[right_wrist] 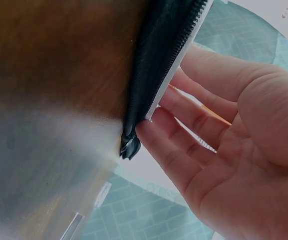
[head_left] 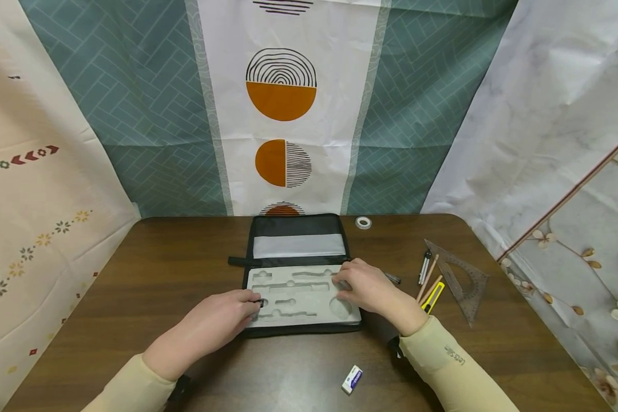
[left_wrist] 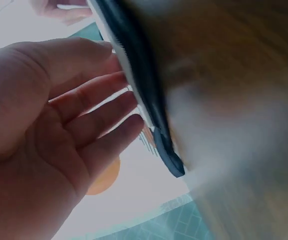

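Note:
An unzipped black case [head_left: 301, 329] lies spread on the table, its lid folded back. Its lower half holds a pale tray [head_left: 309, 300] with shaped recesses. At the tray's left side, my left hand [head_left: 224, 320] pinches a small black piece [head_left: 261, 302] over a recess; its exact kind is too small to tell. In the left wrist view the hand's other fingers [left_wrist: 104, 107] extend past the tray edge. My right hand [head_left: 368, 286] reaches over the tray's right side, fingers loosely bent and touching it. Nothing shows between those fingers [right_wrist: 198, 120] in the right wrist view.
A white eraser [head_left: 352, 379] lies in front of the case. To the right are a yellow cutter [head_left: 434, 297], pencils [head_left: 428, 277], pens [head_left: 424, 268] and a clear set square [head_left: 460, 280]. A tape roll [head_left: 363, 222] sits near the back edge.

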Demonstrator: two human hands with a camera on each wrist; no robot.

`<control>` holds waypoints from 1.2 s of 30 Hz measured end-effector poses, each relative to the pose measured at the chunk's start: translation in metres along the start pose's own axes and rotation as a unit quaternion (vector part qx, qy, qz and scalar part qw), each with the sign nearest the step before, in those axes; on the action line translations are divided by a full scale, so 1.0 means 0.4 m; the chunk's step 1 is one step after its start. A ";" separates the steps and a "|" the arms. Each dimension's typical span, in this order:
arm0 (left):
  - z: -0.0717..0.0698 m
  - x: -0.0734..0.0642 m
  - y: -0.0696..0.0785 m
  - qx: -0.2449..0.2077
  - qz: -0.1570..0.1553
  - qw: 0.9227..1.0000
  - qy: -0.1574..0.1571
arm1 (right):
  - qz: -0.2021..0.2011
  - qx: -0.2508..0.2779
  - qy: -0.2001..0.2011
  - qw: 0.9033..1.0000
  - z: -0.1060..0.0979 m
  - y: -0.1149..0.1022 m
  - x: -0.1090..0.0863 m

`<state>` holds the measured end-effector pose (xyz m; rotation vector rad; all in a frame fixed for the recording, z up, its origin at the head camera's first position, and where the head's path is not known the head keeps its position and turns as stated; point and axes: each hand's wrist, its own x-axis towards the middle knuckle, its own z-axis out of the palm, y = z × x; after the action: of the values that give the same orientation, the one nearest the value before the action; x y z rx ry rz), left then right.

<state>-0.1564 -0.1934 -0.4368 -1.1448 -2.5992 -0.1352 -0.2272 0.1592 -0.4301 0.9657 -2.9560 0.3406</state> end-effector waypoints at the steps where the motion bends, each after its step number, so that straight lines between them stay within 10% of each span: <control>1: 0.001 -0.002 -0.002 0.000 0.002 1.000 0.005 | 0.000 0.000 0.001 1.000 0.000 0.000 0.000; 13: 0.012 -0.017 -0.006 0.004 0.026 0.998 0.052 | -0.028 -0.014 0.008 0.999 -0.014 -0.003 0.008; 36: 0.006 0.005 0.003 0.007 0.007 1.000 0.007 | -0.071 -0.039 0.045 0.996 -0.017 0.024 -0.047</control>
<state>-0.1575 -0.1907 -0.4384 -1.1529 -2.5758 -0.1215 -0.2182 0.1790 -0.4271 1.1119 -2.7779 0.2570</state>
